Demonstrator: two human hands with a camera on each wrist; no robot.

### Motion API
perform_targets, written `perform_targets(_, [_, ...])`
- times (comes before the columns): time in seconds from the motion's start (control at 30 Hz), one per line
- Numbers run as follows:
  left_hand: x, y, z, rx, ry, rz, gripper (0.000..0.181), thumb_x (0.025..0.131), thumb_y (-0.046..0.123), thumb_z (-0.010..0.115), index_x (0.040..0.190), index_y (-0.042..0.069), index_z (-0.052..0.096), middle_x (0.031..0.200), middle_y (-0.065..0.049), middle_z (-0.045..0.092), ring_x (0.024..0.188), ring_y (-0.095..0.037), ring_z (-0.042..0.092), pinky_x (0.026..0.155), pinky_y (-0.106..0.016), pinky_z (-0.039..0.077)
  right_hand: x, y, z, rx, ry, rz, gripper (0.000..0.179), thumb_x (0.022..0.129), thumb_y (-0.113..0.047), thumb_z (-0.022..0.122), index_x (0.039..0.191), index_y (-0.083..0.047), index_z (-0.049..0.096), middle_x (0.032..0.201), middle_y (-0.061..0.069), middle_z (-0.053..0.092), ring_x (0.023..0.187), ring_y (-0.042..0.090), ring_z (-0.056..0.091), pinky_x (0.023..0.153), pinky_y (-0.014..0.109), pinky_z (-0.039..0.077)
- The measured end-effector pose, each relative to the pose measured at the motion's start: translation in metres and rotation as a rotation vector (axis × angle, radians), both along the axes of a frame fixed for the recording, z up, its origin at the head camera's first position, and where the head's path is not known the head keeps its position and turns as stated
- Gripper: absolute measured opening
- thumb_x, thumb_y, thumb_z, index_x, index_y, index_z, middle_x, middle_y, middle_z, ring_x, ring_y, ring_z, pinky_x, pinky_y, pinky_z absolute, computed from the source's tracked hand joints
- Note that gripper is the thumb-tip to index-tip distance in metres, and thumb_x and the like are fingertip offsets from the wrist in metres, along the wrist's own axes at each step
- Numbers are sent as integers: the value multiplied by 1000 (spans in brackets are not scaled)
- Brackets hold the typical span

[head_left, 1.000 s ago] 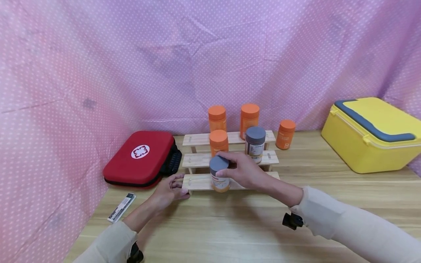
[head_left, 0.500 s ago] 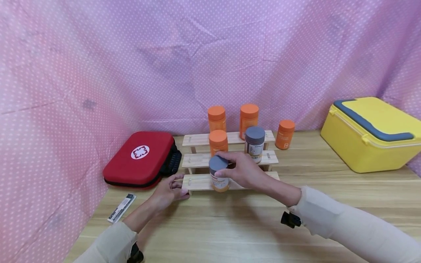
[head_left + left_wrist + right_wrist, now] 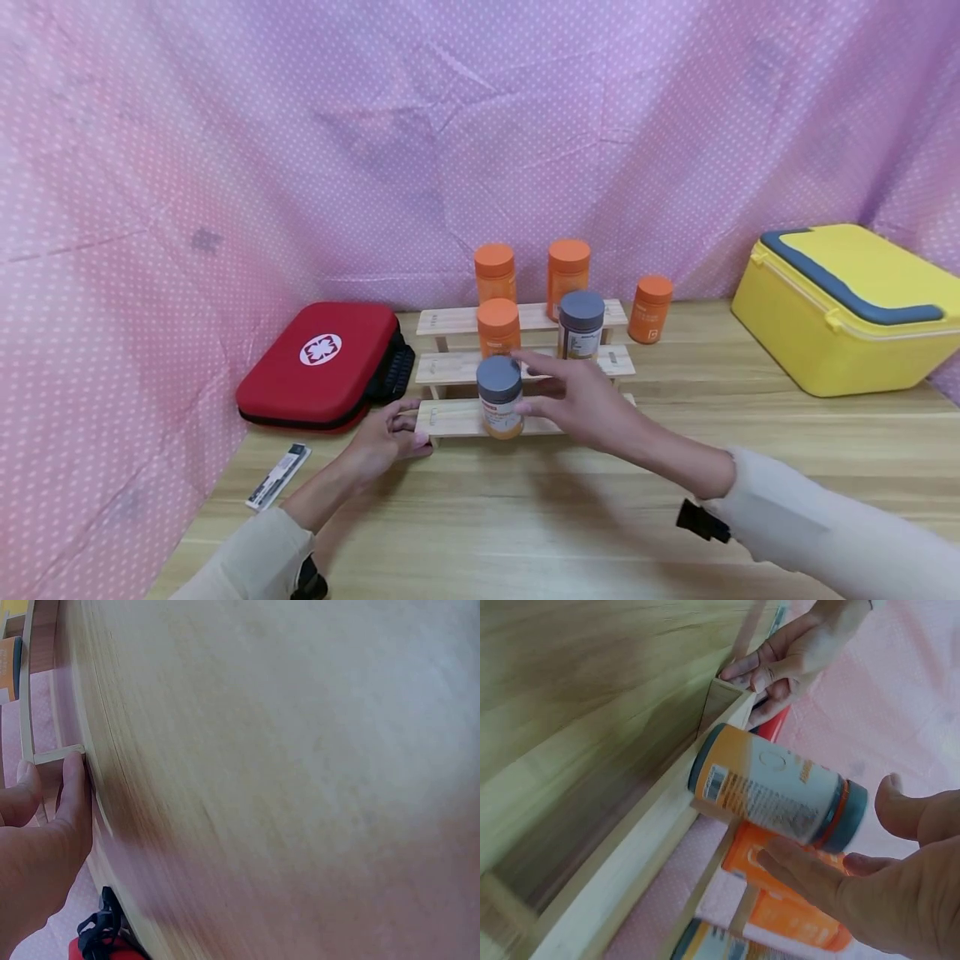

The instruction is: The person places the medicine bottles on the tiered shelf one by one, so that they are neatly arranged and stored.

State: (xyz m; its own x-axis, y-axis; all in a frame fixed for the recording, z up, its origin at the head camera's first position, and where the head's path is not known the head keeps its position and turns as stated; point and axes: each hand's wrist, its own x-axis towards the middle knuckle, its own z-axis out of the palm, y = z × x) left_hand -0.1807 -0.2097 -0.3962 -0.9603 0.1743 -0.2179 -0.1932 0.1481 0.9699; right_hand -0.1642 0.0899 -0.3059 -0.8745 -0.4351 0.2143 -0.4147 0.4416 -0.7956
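A white-and-amber supplement bottle with a grey lid stands upright on the lowest step of a three-tier wooden rack. Just right of it, my right hand has its fingers spread; the right wrist view shows a gap between thumb and bottle. At the rack's left end, my left hand holds the lowest step, thumb and fingers at its end support. One orange bottle and another grey-lidded bottle stand on the middle step. Two orange bottles occupy the top step.
A small orange bottle stands on the table right of the rack. Further right sits a yellow box with a grey handle. On the left lie a red first-aid case and a slim white packet. A pink dotted curtain hangs behind.
My right hand has let go of the grey-lidded bottle and moved slightly right, its fingers spreading. The bottle stays on the lowest step. My left hand has not moved.
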Motion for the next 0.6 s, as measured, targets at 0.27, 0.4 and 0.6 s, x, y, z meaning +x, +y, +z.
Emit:
perform_targets(0.27, [1,1,2,17,-2,-11,57,89,-16,53,141,-7,31,111,-26,56,89,-23,64,87,-45,56,13,60,5,80,-65,-86,49,87,-19,72,132,-6,58,129,19,59,107,33,63,80,36,59])
perform_targets(0.4, [0,1,2,14,-8,-1,58,88,-16,55,140,-8,32,110,-26,57,88,-23,64,86,-45,56,17,91,6,111,-69,-146,50,89,-25,70,133,-6,57,132,17,57,108,34,63,81,38,59])
perform_targets(0.6, [0,2,2,11,-12,11,57,88,-17,55,140,-7,33,111,-26,57,88,-23,64,86,-44,56,14,124,0,176,-89,-234,55,90,-33,68,136,-7,54,133,18,56,111,36,60,82,42,58])
